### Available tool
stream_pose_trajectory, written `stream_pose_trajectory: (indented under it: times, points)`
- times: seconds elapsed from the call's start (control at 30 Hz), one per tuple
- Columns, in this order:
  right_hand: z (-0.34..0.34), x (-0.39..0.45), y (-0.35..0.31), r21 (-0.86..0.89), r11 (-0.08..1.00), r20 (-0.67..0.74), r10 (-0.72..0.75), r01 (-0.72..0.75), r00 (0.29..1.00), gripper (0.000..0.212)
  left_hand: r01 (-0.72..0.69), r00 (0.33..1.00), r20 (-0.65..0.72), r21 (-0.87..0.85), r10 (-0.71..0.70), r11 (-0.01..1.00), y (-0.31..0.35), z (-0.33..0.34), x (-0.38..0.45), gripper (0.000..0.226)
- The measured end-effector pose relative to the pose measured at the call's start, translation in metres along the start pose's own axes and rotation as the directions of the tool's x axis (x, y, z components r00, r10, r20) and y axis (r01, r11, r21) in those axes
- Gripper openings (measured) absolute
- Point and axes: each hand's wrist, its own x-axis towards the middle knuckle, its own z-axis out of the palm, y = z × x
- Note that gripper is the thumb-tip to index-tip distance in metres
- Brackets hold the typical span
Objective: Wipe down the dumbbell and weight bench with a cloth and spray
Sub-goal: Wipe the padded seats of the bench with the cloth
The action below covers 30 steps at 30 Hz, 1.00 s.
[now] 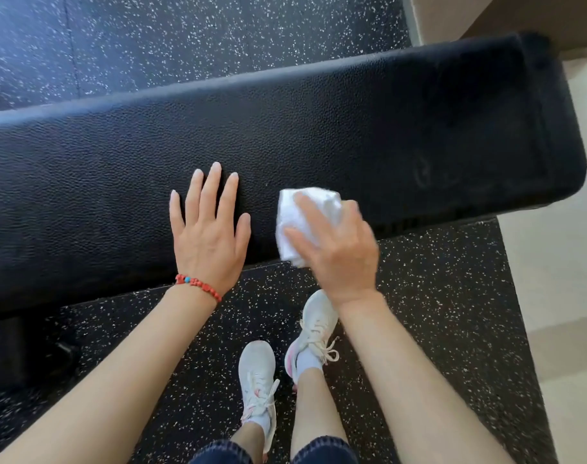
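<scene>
The weight bench (318, 128) is a long black textured pad. Its long axis runs from the left edge of the head view to the right, rising slightly toward the upper right, where its rounded end lies next to a beige floor strip (553, 262).

The left hand (208, 229) lies flat on the pad near its front edge, palm down, fingers straight and slightly spread, pointing away from the person. It holds nothing. A red bead bracelet (198, 286) circles the left wrist.

The right hand (339, 249) presses a folded white cloth (298, 212) against the front edge of the pad, just right of the left hand. The thumb and fingers are curled over the cloth and clamp it; this hand is motion-blurred. The cloth touches the pad and part of it overhangs the edge.

Below the bench is black rubber flooring (436, 313) with white speckles. Two white sneakers (257, 373) stand on it between the forearms.
</scene>
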Motion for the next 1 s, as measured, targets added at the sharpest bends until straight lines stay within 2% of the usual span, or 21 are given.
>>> stream_pose_trajectory:
  times: [0.07,0.13,0.27,0.33,0.43,0.5,0.53,0.57,0.63,0.7,0.73,0.9,1.0]
  points:
    - [-0.009,-0.001,0.034,0.026,0.978,-0.026,0.206,-0.206,0.978,0.040,0.012,1.000,0.005,-0.003,-0.012,1.000,0.001,-0.001,0.000,0.053]
    - [-0.019,-0.002,0.061,0.113,0.907,-0.018,0.409,-0.405,0.912,0.041,0.023,1.000,-0.001,-0.010,-0.023,1.000,0.004,-0.002,0.000,0.053]
    - [-0.022,-0.002,0.068,0.140,0.860,0.027,0.492,-0.490,0.870,0.044,-0.003,1.000,-0.024,-0.024,0.003,1.000,0.022,-0.001,0.004,0.052]
    - [-0.020,-0.002,0.059,0.164,0.874,0.033,0.458,-0.457,0.888,0.043,-0.022,1.000,-0.017,-0.034,0.021,0.999,0.040,0.002,0.008,0.051]
    - [-0.017,-0.005,0.060,0.091,0.983,-0.033,0.165,-0.162,0.986,0.040,-0.051,0.999,-0.008,-0.045,0.050,0.998,0.071,0.009,0.017,0.051]
    - [-0.015,-0.004,0.076,-0.001,0.999,-0.077,-0.039,0.039,0.996,0.043,-0.076,0.997,-0.007,-0.043,0.075,0.996,0.088,0.015,0.024,0.050]
    - [-0.015,-0.004,0.087,-0.038,0.995,-0.084,-0.093,0.090,0.992,0.043,-0.090,0.996,-0.011,-0.037,0.090,0.995,0.096,0.018,0.028,0.049]
    - [-0.016,-0.006,0.100,-0.050,0.996,-0.084,-0.080,0.076,0.993,0.042,-0.106,0.994,-0.015,-0.026,0.106,0.994,0.102,0.021,0.032,0.049]
    - [-0.026,-0.011,0.134,0.017,0.990,-0.102,0.141,-0.140,0.985,0.041,-0.131,0.991,-0.016,-0.011,0.131,0.991,0.111,0.026,0.039,0.049]
    - [-0.040,-0.012,0.165,0.081,0.918,-0.064,0.392,-0.387,0.918,0.044,-0.136,0.991,-0.011,-0.004,0.136,0.991,0.119,0.030,0.044,0.049]
    - [-0.044,-0.014,0.175,0.080,0.895,-0.032,0.443,-0.439,0.896,0.045,-0.134,0.991,-0.002,0.002,0.134,0.991,0.123,0.033,0.045,0.049]
    - [-0.048,0.001,0.171,0.125,0.880,0.073,0.452,-0.458,0.889,0.043,-0.107,0.994,0.000,0.054,0.107,0.993,0.127,0.038,0.045,0.050]
    - [-0.040,0.040,0.157,0.157,0.905,0.085,0.385,-0.394,0.919,0.042,-0.109,0.994,-0.003,0.048,0.109,0.993,0.128,0.036,0.046,0.050]
